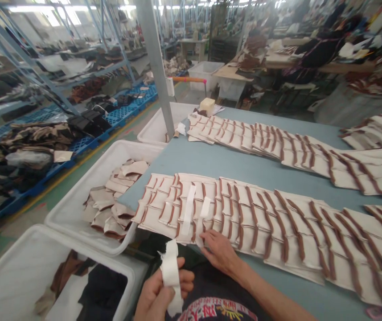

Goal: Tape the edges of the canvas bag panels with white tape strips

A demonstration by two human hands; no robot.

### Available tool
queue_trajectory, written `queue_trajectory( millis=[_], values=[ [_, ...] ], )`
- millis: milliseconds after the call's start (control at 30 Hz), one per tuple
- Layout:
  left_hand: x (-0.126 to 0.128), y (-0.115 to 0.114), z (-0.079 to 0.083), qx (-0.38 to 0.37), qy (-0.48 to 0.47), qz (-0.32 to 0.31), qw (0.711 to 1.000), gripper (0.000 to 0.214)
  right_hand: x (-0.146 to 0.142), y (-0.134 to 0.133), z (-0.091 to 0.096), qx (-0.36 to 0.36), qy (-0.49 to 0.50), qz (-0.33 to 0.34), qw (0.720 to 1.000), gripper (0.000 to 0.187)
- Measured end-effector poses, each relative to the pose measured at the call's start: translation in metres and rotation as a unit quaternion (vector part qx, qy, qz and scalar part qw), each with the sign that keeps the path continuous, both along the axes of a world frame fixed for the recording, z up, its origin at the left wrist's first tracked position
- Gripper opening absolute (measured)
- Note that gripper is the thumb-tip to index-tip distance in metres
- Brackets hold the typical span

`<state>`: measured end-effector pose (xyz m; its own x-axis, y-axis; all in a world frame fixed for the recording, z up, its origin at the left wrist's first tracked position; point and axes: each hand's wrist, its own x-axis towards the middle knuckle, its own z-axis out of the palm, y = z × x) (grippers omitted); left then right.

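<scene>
Two hands at work: left hand [159,292] pinches a white tape strip [171,274] upright, kept ready; right hand [220,253], fingers extended, presses another strip's [203,218] end onto overlapped cream pieces [251,218] just ahead.

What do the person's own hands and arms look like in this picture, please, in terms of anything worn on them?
Both hands are bare: no gloves, rings or watch can be seen on the left hand or the right hand. The right forearm is uncovered, with no sleeve in view. Little of the left arm shows. Below them is a dark shirt with a colourful print.
</scene>
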<state>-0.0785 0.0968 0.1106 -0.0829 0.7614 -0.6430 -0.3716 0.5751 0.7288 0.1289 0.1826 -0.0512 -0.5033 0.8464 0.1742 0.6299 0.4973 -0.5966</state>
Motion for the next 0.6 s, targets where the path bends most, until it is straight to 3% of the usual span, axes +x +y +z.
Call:
queue_trajectory(
  millis=[100, 300, 467, 600],
  values=[
    [0.005, 0.006, 0.003, 0.01, -0.031, 0.018, 0.999, 0.045, -0.002, -0.006, 0.009, 0.019, 0.006, 0.001, 1.0, 0.031],
    [0.01, 0.017, 0.022, 0.045, -0.112, 0.016, 0.993, 0.045, 0.013, -0.023, 0.048, 0.03, 0.037, -0.061, 0.997, 0.026],
    [0.011, 0.03, 0.04, 0.057, -0.236, -0.041, 0.969, 0.05, 0.027, -0.032, 0.131, 0.037, 0.1, -0.107, 0.988, 0.024],
    [0.019, 0.034, 0.049, 0.077, -0.301, -0.074, 0.948, 0.05, 0.019, -0.032, 0.194, 0.126, 0.175, -0.002, 0.977, 0.025]
  ],
)
